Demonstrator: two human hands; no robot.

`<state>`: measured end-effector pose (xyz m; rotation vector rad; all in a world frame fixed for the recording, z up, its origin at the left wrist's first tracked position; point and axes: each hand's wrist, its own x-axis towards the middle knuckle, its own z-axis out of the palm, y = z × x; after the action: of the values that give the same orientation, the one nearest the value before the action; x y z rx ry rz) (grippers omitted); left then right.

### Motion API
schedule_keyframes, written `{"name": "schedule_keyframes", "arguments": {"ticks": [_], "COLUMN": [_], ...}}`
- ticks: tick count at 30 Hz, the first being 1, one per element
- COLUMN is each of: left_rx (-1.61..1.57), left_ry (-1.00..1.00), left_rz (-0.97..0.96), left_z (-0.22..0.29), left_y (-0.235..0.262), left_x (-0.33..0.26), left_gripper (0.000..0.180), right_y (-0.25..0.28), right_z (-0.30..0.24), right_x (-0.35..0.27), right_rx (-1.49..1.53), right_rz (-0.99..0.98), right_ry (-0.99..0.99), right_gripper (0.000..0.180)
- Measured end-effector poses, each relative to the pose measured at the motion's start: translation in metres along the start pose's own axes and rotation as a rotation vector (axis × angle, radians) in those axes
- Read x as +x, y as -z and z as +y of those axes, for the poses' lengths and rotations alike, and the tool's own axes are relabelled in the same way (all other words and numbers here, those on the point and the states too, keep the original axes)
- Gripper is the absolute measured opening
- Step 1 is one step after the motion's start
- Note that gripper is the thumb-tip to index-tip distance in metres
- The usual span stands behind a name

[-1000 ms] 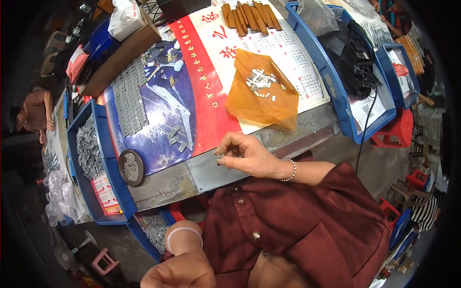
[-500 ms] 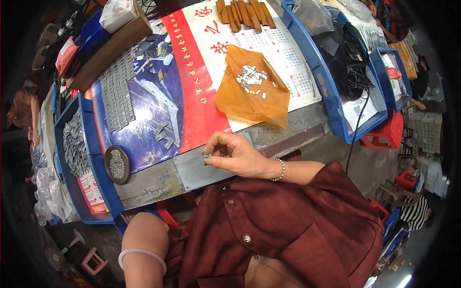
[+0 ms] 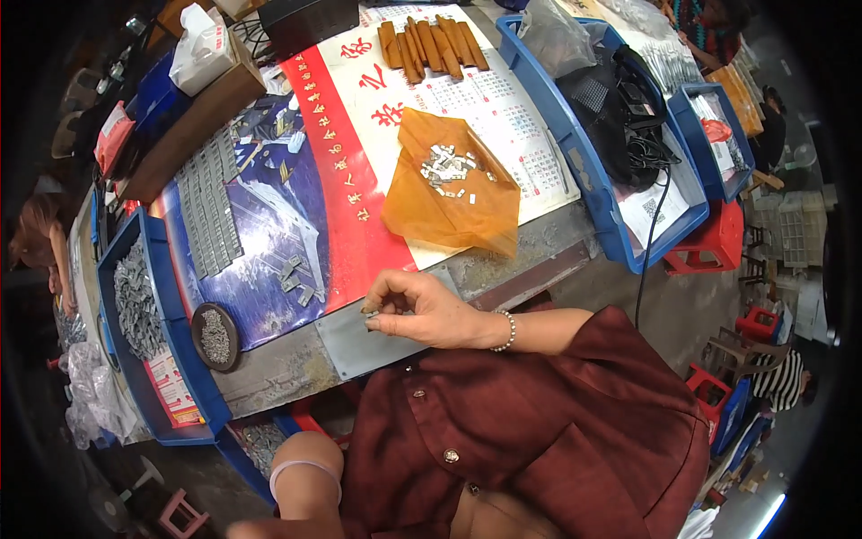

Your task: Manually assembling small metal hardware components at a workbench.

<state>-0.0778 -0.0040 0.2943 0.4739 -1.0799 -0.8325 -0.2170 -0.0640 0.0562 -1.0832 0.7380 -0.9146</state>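
My right hand (image 3: 420,310), with a beaded bracelet at the wrist, is over a flat grey plate (image 3: 355,346) at the table's front edge. Its thumb and forefinger pinch a small metallic piece (image 3: 369,315), too small to name. Beyond it lies an amber sheet (image 3: 422,225) bearing a pile of small silvery parts (image 3: 446,164). My left arm carries a pale bangle (image 3: 306,467); of my left hand (image 3: 280,530) only a blurred part shows at the bottom edge, fingers hidden. A round dark dish (image 3: 231,352) of tiny metal bits stands left of the plate.
Grey parts fill a blue tray (image 3: 193,395) at left; rows of grey pieces (image 3: 211,216) lie on the poster. Brown rolled strips (image 3: 431,49) lie at the back. A blue tray (image 3: 588,166) at right holds a black bag and cables. Another person (image 3: 40,229) is at far left.
The view has shifted slightly. My left arm has moved, and part of the hand now shows at the bottom edge. My right hand keeps its pinch over the plate.
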Motion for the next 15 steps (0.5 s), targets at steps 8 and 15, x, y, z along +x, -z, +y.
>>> {"name": "schedule_keyframes", "arguments": {"ticks": [8,15], "left_rx": [-0.122,-0.025], "left_ry": [0.092,-0.108], "left_rz": [-0.567,-0.553], "left_z": [-0.029,-0.013], "left_y": [0.027,0.037], "left_x": [0.028,0.034], "left_gripper": [0.036,0.028], "right_y": [-0.004,0.000], "right_z": [-0.007,-0.005], "right_x": [-0.003,-0.001], "right_rx": [0.013,-0.098], "right_rz": [-0.019,-0.032], "right_ry": [-0.024,0.015], "right_gripper": [0.015,0.017]}}
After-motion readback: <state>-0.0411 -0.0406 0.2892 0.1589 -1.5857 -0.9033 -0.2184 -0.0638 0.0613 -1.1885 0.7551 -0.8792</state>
